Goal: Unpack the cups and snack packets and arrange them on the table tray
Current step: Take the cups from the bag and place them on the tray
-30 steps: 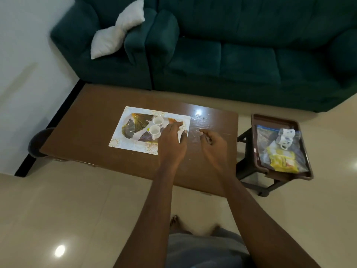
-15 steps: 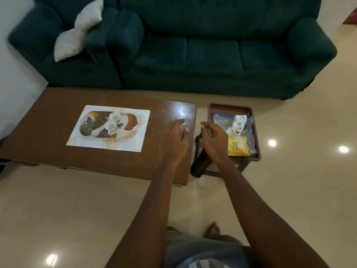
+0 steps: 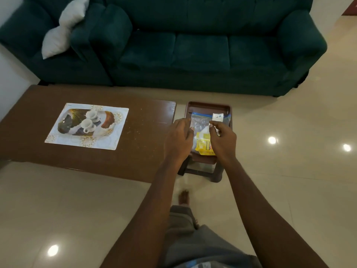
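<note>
A clear zip bag (image 3: 200,122) lies on a small brown tray-top stool (image 3: 207,107) right of the table. Inside it are a white cup (image 3: 218,116) and a yellow snack packet (image 3: 204,147). My left hand (image 3: 178,140) hovers at the bag's left edge with its fingers apart. My right hand (image 3: 223,141) is over the bag's right half, thumb and forefinger pinched together with nothing seen between them. On the brown table, a patterned tray (image 3: 117,132) holds two white cups (image 3: 92,115) (image 3: 87,125) and a brown-orange item (image 3: 108,118).
The brown table (image 3: 146,151) ends just left of the stool. A dark green sofa (image 3: 201,49) with white cushions (image 3: 63,29) runs along the far side. Glossy tiled floor (image 3: 289,161) lies to the right and in front; my feet are below the stool.
Both hands have moved right, from the patterned tray across the table's end to above the zip bag on the stool. My view has swung right with them.
</note>
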